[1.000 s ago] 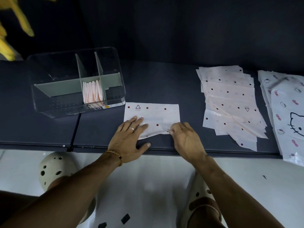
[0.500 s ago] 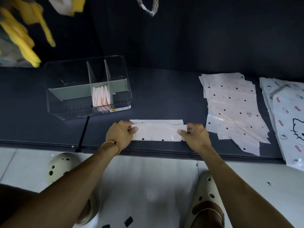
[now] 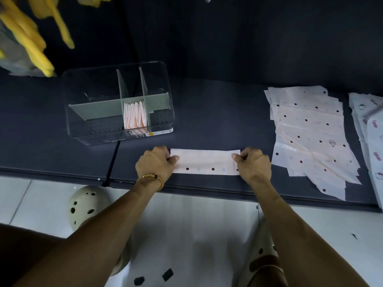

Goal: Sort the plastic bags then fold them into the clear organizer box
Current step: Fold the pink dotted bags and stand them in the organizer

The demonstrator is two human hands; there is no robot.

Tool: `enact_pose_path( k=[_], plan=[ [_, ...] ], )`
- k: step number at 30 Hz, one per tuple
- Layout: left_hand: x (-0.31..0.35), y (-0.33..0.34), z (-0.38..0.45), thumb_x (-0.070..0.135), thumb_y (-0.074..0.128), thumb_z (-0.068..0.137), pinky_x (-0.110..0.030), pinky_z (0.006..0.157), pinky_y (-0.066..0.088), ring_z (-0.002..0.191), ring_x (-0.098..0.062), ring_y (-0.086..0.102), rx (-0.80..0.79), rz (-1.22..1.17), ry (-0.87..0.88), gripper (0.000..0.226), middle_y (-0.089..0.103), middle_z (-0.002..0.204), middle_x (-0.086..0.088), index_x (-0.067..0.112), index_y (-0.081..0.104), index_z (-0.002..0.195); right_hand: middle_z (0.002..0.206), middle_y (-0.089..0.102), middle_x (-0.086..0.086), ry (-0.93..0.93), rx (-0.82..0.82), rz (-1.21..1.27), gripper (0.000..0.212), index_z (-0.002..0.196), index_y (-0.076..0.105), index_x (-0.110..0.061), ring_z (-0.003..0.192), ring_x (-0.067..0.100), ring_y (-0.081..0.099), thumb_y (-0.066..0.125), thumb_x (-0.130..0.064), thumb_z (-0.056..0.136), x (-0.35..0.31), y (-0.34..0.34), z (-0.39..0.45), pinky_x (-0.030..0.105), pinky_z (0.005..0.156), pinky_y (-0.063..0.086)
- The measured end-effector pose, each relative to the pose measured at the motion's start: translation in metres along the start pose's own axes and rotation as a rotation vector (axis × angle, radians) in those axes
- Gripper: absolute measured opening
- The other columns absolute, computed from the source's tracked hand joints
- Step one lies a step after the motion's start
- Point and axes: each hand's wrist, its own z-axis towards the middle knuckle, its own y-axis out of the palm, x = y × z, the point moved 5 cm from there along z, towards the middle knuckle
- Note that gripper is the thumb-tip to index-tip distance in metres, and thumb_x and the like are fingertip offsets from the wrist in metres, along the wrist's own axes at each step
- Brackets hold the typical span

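Pink dotted bag (image 3: 205, 161), folded into a strip, on counter (image 3: 217, 125); left hand (image 3: 154, 162) and right hand (image 3: 253, 162) pinch its ends, organizer box (image 3: 118, 104) at 10 o'clock.

On the dark table (image 3: 217, 112), near its front edge, lies the dotted plastic bag folded to a long strip (image 3: 204, 162). The left hand (image 3: 154, 162) is at its left end and the right hand (image 3: 253, 162) at its right end. Behind the strip and to the left stands the clear organizer box with grey dividers (image 3: 118, 104); folded bags (image 3: 135, 116) stand upright in its front middle compartment. To the right of the strip lies a stack of flat dotted bags (image 3: 306, 129), and further right, at the table's end, a stack of bags with cartoon prints (image 3: 371, 129).
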Motion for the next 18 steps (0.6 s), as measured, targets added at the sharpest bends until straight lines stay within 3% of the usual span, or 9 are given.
enact_pose_path(
  k=[2,5,7,8,9,11,14,16,18],
  plan=[
    [0.004,-0.007,-0.003,0.044,0.066,0.083,-0.035,0.067,0.047,0.09,-0.025,0.059,0.108,0.016,0.106,0.031,0.06,0.095,-0.003,0.022,0.054,0.101,0.09,0.07,0.009,0.026,-0.005,0.007,0.03,0.094,0.068,-0.013,0.087,0.029,0.064,0.065,-0.042,0.089,0.0,0.0,0.002,0.026,0.069,0.04],
    [0.027,-0.006,-0.014,0.015,0.075,0.078,-0.04,0.082,0.051,0.104,-0.03,0.059,0.167,0.13,0.63,0.035,0.064,0.115,-0.008,0.013,0.065,0.111,0.09,0.069,0.01,0.031,-0.017,0.009,0.03,0.094,0.066,-0.012,0.087,0.03,0.064,0.064,-0.042,0.089,0.0,0.002,0.002,0.027,0.068,0.042],
    [0.031,0.002,-0.02,0.011,0.076,0.077,-0.043,0.092,0.05,0.112,-0.031,0.061,0.139,0.188,0.917,0.038,0.064,0.122,-0.014,0.004,0.067,0.113,0.092,0.068,0.012,0.036,0.0,-0.002,0.029,0.095,0.062,-0.012,0.09,0.032,0.063,0.064,-0.041,0.089,-0.002,0.0,-0.001,0.03,0.068,0.043],
    [0.026,0.008,-0.02,0.016,0.069,0.085,-0.042,0.104,0.041,0.124,-0.029,0.053,0.043,0.212,0.945,0.043,0.054,0.135,-0.013,0.002,0.059,0.125,0.094,0.068,0.012,0.033,0.02,-0.016,0.028,0.097,0.06,-0.012,0.091,0.033,0.063,0.063,-0.039,0.09,-0.004,-0.002,-0.005,0.032,0.069,0.044],
    [0.021,0.014,-0.018,0.023,0.056,0.095,-0.035,0.116,0.022,0.137,-0.023,0.036,-0.047,0.232,0.935,0.05,0.034,0.149,-0.007,0.004,0.043,0.139,0.096,0.067,0.012,0.015,0.051,-0.053,0.026,0.099,0.059,-0.012,0.093,0.034,0.062,0.063,-0.036,0.09,-0.007,-0.003,-0.008,0.034,0.071,0.045],
    [0.008,0.025,-0.011,0.034,0.029,0.103,-0.017,0.11,-0.015,0.142,-0.007,-0.006,-0.182,0.264,0.905,0.056,-0.007,0.152,0.007,0.014,0.007,0.15,0.106,0.063,0.013,-0.114,0.161,-0.214,0.022,0.107,0.059,-0.01,0.099,0.035,0.058,0.062,-0.023,0.089,-0.021,-0.007,-0.018,0.038,0.076,0.046],
    [0.005,0.029,-0.007,0.037,0.021,0.103,-0.014,0.108,-0.019,0.138,-0.003,-0.019,-0.23,0.293,0.888,0.057,-0.016,0.151,0.009,0.02,-0.007,0.149,0.132,0.054,0.016,-0.529,0.167,-0.319,0.038,0.125,0.059,-0.006,0.12,0.036,0.049,0.059,-0.015,0.089,-0.064,0.016,-0.045,0.043,0.096,0.042],
    [0.006,0.028,-0.008,0.039,0.022,0.102,-0.016,0.11,-0.016,0.14,-0.004,-0.016,-0.23,0.277,0.893,0.058,-0.015,0.152,0.008,0.02,-0.008,0.149,0.154,0.031,0.014,-0.709,-0.055,-0.245,0.051,0.144,0.038,-0.005,0.143,0.03,0.026,0.046,-0.025,0.098,-0.088,0.05,-0.067,0.042,0.117,0.023],
    [0.004,0.027,-0.009,0.039,0.023,0.102,-0.016,0.11,-0.017,0.14,-0.003,-0.015,-0.233,0.263,0.894,0.059,-0.016,0.15,0.009,0.021,-0.012,0.147,0.161,0.007,0.009,-0.705,-0.212,-0.237,0.059,0.153,0.012,-0.008,0.149,0.023,0.001,0.029,-0.035,0.103,-0.094,0.076,-0.079,0.037,0.121,0.001]
  ],
)
